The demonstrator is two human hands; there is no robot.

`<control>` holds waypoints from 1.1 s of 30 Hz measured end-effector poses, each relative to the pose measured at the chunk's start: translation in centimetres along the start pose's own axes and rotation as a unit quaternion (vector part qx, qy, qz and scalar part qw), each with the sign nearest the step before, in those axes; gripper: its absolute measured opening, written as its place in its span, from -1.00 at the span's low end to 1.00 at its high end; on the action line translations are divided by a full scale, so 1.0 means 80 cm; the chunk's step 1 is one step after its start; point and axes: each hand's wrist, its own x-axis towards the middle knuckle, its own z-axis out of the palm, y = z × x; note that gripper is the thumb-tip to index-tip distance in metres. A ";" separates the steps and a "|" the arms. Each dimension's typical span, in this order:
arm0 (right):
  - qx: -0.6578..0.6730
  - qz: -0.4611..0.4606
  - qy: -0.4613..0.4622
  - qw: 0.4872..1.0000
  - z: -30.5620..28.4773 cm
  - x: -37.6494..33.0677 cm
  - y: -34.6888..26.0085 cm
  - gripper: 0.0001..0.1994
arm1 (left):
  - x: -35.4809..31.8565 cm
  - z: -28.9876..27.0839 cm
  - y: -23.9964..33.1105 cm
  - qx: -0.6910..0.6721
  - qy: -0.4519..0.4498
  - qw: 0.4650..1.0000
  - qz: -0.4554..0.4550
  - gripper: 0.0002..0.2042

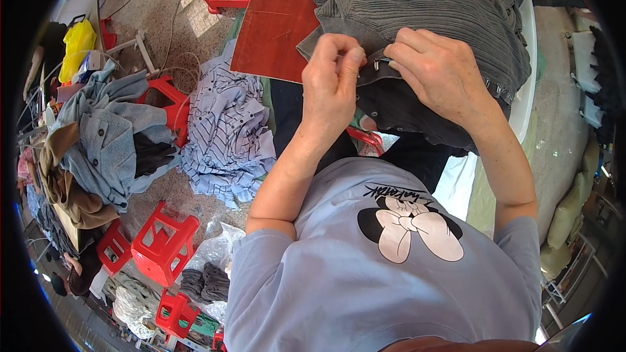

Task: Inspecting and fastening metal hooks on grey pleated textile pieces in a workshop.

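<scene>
A dark grey ribbed garment (430,3) with a collar is heaped in front of me over a red-brown board. My left hand (329,81) is closed in a pinch at the collar's edge; whatever is between thumb and fingertips is too small to make out. Just right of it, my right hand (433,68) is closed over the collar, fingers together and pointing left. A small shiny metal piece (378,63) shows by its fingertips; its kind is unclear. Below both hands hangs black cloth (411,107) with small buttons or snaps along its edge.
The red-brown board (274,26) has a near corner left of my hands. Striped blue shirts (225,124) and grey-blue knitwear (104,124) lie piled at left. Red plastic stools (163,244) stand on the floor. A white rim (528,65) curves along the right.
</scene>
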 end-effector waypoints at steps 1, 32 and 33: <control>0.007 0.010 -0.003 1.000 -0.001 -0.002 0.001 -0.89 | 0.002 -0.001 -0.003 -0.050 0.039 0.998 -0.028 -0.93; 0.085 0.043 0.008 0.995 -0.001 -0.010 0.002 -0.84 | -0.027 -0.051 -0.006 -0.116 0.029 0.990 -0.082 -0.94; 0.085 0.036 0.008 0.996 -0.001 -0.008 0.000 -0.84 | -0.030 -0.052 -0.006 -0.128 0.018 0.987 -0.100 -0.93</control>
